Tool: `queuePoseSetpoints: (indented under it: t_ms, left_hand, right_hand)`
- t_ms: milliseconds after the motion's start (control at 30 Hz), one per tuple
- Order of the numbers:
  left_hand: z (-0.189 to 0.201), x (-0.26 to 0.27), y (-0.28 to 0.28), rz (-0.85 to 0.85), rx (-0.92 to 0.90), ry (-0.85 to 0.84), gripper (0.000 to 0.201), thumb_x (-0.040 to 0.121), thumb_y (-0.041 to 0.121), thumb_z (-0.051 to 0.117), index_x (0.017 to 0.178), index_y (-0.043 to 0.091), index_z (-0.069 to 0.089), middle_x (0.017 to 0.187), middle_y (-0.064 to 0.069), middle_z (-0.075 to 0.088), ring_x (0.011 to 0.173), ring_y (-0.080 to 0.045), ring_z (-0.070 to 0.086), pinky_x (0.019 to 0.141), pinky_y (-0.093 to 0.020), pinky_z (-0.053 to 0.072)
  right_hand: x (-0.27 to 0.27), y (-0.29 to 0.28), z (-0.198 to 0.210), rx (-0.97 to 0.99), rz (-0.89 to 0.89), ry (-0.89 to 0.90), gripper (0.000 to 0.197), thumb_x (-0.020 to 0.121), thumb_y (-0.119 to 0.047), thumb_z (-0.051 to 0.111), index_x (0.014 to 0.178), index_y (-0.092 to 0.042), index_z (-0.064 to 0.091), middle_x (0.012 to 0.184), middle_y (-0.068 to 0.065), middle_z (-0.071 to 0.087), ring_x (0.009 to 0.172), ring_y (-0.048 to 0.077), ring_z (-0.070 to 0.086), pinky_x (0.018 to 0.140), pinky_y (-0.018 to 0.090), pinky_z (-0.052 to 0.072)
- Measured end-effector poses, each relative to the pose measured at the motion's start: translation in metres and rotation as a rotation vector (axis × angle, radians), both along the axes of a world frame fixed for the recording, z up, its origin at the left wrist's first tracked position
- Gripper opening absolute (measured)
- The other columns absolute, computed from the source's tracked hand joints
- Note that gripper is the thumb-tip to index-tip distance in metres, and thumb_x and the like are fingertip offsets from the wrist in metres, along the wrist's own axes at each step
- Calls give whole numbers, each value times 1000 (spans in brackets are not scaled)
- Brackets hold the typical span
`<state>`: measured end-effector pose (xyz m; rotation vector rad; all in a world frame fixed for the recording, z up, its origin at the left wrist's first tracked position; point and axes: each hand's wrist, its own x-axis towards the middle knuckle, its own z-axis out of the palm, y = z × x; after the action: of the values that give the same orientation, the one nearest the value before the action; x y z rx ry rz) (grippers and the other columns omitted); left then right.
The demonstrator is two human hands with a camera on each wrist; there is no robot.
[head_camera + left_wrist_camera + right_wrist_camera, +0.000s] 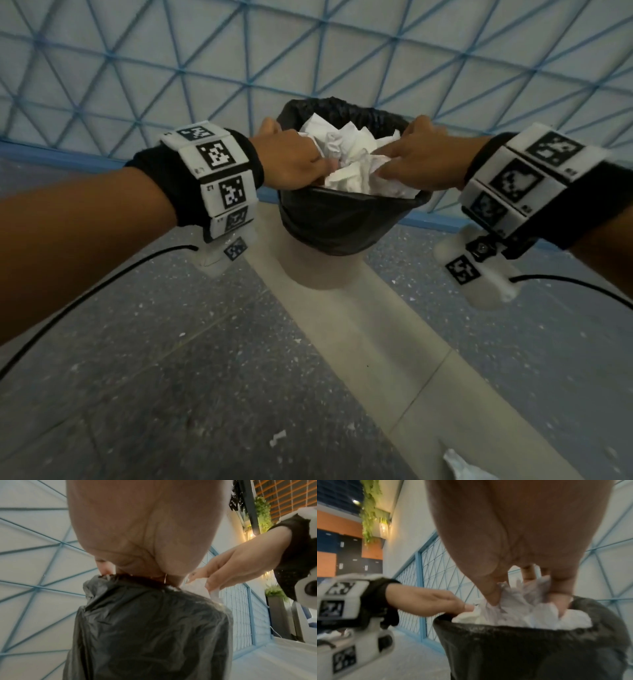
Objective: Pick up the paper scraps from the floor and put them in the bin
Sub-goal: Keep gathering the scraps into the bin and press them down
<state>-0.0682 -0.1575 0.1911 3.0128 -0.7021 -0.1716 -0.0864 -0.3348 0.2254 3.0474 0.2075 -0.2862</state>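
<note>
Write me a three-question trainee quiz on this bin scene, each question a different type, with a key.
1. True or false: the black-lined bin stands empty.
2. Multiple choice: where are both hands, left hand and right hand? A) on the speckled grey floor B) over the bin's mouth, on the crumpled white paper C) on the blue-lined wall
3. Fill in: small white paper scraps lie on the ____, nearer the camera than the bin.

Key: 1 false, crumpled paper fills it to the rim; 2 B; 3 floor.
</note>
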Motion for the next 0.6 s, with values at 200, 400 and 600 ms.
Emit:
queuePoseSetpoints:
  t_ms: [200, 400, 600]
  left_hand:
    - [-1, 0, -7, -13, -51, 63, 27, 93, 46, 42, 101, 25, 56, 108, -2, 62, 110, -26, 53, 105, -39, 27]
    - [18, 0, -18, 19, -62, 82, 27, 84, 35, 62, 103, 18, 71, 111, -9, 67, 95, -25, 56, 89, -32, 44]
    - [39, -29, -28, 18, 87, -238, 33, 89, 39, 53, 107, 16, 68, 106, -17, 65, 105, -34, 55, 104, -43, 30]
  right_hand:
    - [10, 14, -34, 36, 39, -67, 41, 83, -31, 56, 119, -14, 47, 116, 16, 59, 108, 34, 57, 95, 37, 46]
    - [10, 6, 0, 308, -111, 205, 33, 80, -5, 67, 108, -16, 55, 82, 5, 56, 42, -2, 61, 40, 12, 46]
    - [-34, -24, 8, 542, -177, -130, 61, 76, -23, 73, 130, -17, 47, 127, 7, 59, 115, 22, 57, 99, 30, 43]
